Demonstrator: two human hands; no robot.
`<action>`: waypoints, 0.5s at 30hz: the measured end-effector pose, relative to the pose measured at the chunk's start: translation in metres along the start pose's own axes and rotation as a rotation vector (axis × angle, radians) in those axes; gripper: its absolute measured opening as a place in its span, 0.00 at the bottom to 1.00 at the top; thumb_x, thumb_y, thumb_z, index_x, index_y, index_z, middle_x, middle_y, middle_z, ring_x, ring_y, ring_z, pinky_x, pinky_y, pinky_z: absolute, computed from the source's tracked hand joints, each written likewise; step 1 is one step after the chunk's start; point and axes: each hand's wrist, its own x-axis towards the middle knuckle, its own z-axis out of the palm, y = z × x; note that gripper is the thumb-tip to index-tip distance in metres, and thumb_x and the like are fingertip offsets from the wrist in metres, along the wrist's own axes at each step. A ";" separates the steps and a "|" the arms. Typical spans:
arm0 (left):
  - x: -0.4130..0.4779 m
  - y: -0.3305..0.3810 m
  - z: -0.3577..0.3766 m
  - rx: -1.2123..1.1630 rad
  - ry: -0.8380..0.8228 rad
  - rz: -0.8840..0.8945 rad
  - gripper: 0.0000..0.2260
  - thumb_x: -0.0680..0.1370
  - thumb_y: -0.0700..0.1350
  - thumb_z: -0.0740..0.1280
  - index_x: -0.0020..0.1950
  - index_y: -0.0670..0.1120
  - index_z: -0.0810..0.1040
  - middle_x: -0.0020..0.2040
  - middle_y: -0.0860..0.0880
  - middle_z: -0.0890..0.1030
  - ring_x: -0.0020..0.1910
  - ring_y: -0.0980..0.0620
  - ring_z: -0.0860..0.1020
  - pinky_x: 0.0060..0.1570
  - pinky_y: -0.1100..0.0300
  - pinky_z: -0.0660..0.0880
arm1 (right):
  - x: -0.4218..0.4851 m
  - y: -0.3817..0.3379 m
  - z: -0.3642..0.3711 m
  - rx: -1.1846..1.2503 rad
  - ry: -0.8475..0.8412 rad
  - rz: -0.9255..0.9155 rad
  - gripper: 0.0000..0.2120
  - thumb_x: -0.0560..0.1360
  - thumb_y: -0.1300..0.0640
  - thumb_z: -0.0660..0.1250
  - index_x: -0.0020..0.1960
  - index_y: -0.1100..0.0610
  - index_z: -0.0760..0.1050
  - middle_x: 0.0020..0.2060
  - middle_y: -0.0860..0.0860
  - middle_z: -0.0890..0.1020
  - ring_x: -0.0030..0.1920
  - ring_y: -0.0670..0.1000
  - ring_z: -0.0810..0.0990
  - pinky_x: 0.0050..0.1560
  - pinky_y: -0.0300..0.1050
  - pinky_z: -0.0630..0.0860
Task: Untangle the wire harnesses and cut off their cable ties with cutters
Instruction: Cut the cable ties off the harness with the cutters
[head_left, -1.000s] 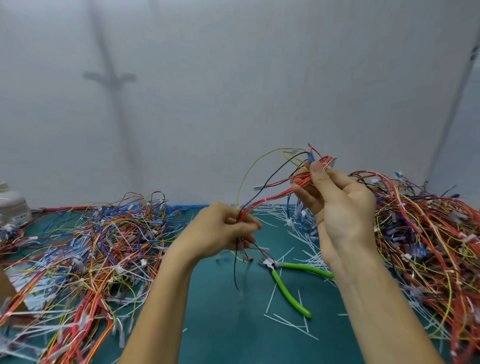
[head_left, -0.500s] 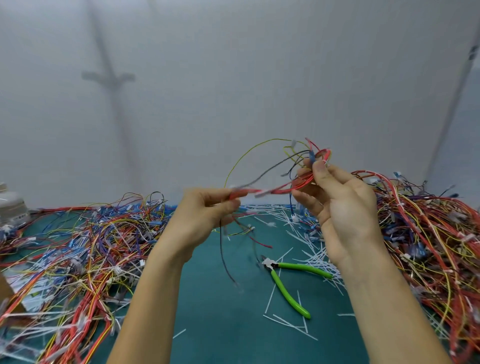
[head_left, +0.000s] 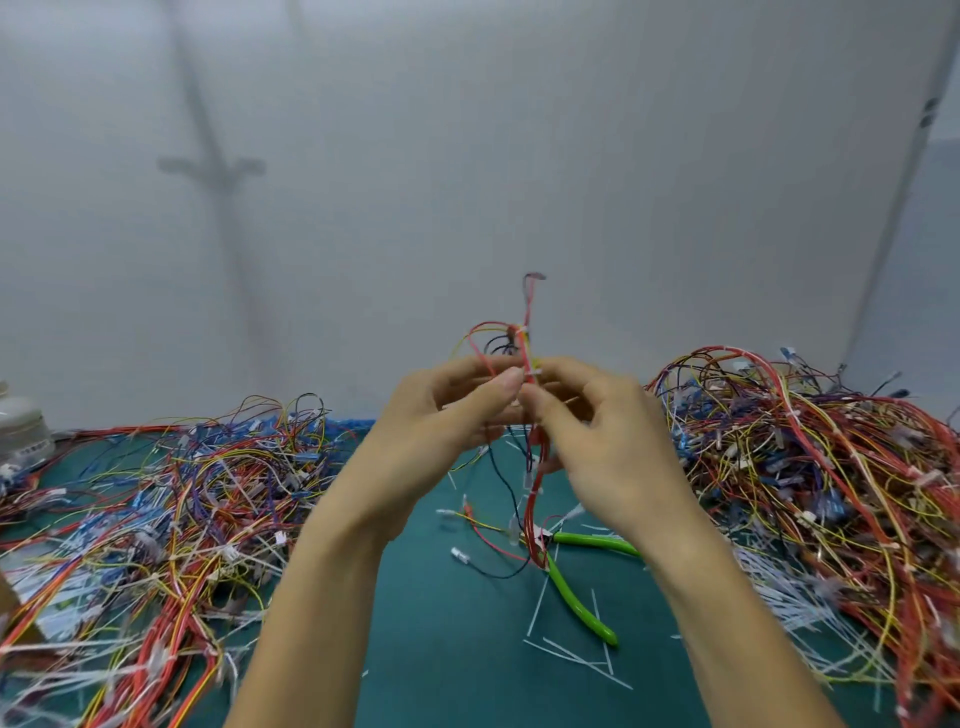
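Observation:
Both hands hold one small wire harness (head_left: 527, 343) upright in front of me, above the table. My left hand (head_left: 447, 410) pinches it near a white cable tie, and my right hand (head_left: 597, 421) grips it just below. Red, yellow and dark wires loop above the fingers; the red tail hangs down to the green mat (head_left: 447, 649). The green-handled cutters (head_left: 582, 603) lie on the mat under my right wrist, untouched.
A large heap of tangled harnesses (head_left: 156, 509) covers the left of the mat and another heap (head_left: 810, 467) the right. Cut white cable-tie pieces (head_left: 571, 657) litter the mat's middle. A white container (head_left: 23, 428) stands at the far left.
My hands have come together from a wide, sideways stretch. The harness, held roughly horizontal before, now stands nearly vertical between them, and its tail has dropped onto the mat.

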 end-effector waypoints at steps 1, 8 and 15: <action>0.001 -0.002 0.004 -0.013 0.027 -0.009 0.13 0.75 0.51 0.69 0.57 0.48 0.83 0.52 0.48 0.86 0.54 0.50 0.83 0.62 0.47 0.76 | -0.001 -0.001 0.002 -0.096 -0.038 -0.054 0.08 0.80 0.56 0.65 0.52 0.47 0.81 0.37 0.46 0.84 0.38 0.49 0.81 0.39 0.52 0.81; 0.008 -0.011 0.015 -0.055 0.192 -0.027 0.07 0.75 0.47 0.72 0.51 0.50 0.86 0.44 0.52 0.86 0.44 0.60 0.82 0.42 0.64 0.77 | -0.003 -0.007 -0.008 -0.431 -0.120 -0.061 0.09 0.80 0.47 0.62 0.59 0.42 0.76 0.42 0.46 0.84 0.45 0.53 0.81 0.46 0.53 0.77; 0.010 -0.011 0.019 -0.204 0.366 0.062 0.03 0.76 0.39 0.70 0.47 0.44 0.84 0.43 0.47 0.85 0.42 0.54 0.84 0.44 0.64 0.80 | -0.006 -0.011 -0.001 -0.455 -0.058 -0.040 0.13 0.77 0.49 0.66 0.59 0.46 0.67 0.44 0.42 0.79 0.47 0.49 0.80 0.46 0.53 0.78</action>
